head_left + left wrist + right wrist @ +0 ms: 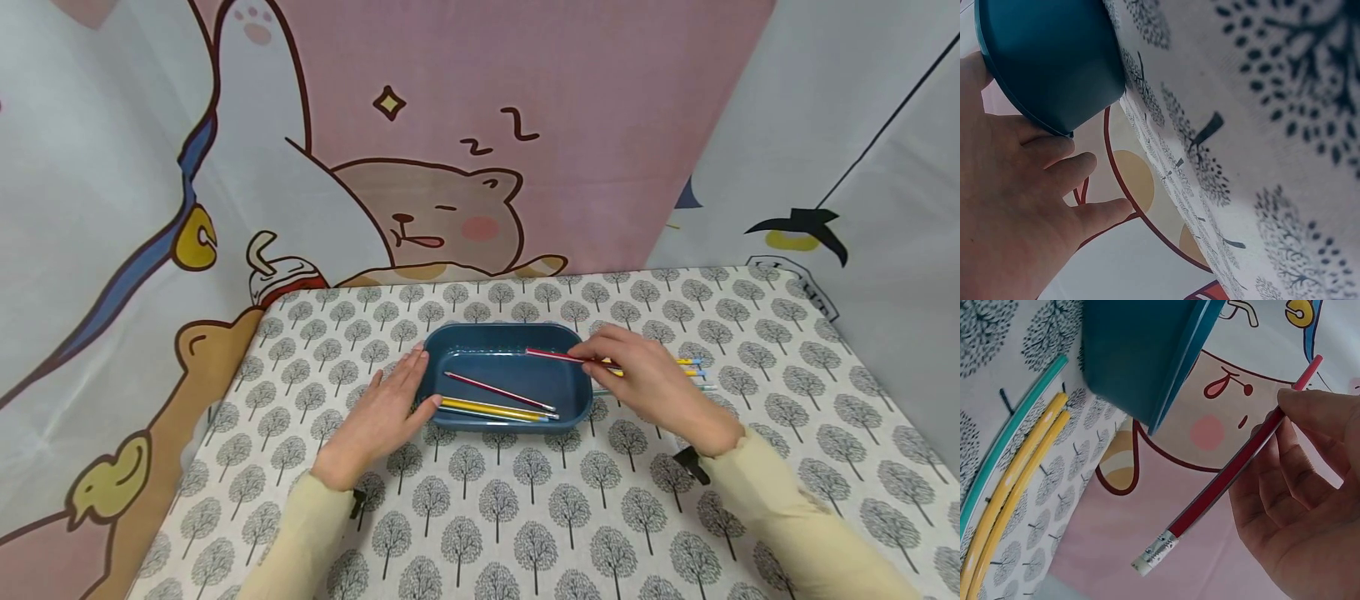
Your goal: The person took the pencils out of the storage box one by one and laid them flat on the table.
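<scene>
A dark blue rectangular dish [510, 339] stands on the tablecloth. My left hand [386, 408] rests with spread fingers against its left rim; in the left wrist view the fingertips touch the dish wall [1054, 56]. Between thumb and fingers, my right hand [637, 375] pinches a red pencil [551, 355] whose one end reaches over the dish's right side. In the right wrist view this pencil [1229, 478] shows a white eraser in a silver ferrule. Inside the dish lie another red pencil [498, 391] and several yellow and teal pencils [495, 409] along the near wall.
To the right of the dish, partly hidden under my right hand, two yellow pencils [1010, 487] and a teal pencil [1007, 437] lie on the cloth. The tree-print tablecloth [532, 525] covers the table. Cartoon-printed curtains [600, 125] hang behind and at both sides.
</scene>
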Demonstrator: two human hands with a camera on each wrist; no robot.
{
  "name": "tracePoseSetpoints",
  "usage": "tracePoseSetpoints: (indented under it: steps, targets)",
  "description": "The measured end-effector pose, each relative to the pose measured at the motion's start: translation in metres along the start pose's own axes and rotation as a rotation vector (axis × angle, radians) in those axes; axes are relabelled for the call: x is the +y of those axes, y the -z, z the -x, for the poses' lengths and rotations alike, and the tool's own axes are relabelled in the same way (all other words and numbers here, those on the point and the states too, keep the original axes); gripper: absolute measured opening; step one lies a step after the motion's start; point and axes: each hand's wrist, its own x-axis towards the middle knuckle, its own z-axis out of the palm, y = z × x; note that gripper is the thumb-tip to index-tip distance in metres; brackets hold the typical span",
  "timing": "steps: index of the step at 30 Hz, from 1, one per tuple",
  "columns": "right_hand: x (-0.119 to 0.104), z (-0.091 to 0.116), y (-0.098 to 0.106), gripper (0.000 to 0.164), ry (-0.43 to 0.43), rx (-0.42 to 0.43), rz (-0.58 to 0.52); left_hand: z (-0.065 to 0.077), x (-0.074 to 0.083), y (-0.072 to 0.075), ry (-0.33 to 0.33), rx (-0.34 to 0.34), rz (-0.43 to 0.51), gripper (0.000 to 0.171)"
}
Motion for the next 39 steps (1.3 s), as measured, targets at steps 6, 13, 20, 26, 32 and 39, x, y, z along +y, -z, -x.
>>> tracePoseSetpoints:
  steps: [6,13,20,26,32,39]
  targets:
    - [0.007,0.007,0.002,0.028,0.015,0.018,0.027,0.0,0.0,0.0,-0.003,0.003,0.001,0.076]
    - [0.015,0.015,0.005,0.032,0.006,0.023,0.041,0.0,0.001,-0.001,-0.004,0.008,0.006,0.076]
    - [0.024,0.024,0.009,0.033,-0.015,0.017,0.067,-0.002,0.0,-0.002,-0.003,-0.009,-0.001,0.077]
    - [0.032,0.033,0.012,0.034,-0.015,0.03,0.083,-0.001,0.0,-0.001,0.003,-0.009,0.013,0.078]
    - [0.039,0.042,0.014,0.034,-0.019,0.038,0.1,0.0,0.0,0.0,0.003,-0.012,0.006,0.079]
    - [0.047,0.051,0.015,0.035,-0.001,0.064,0.1,0.0,0.0,-0.001,-0.004,-0.001,0.006,0.079]
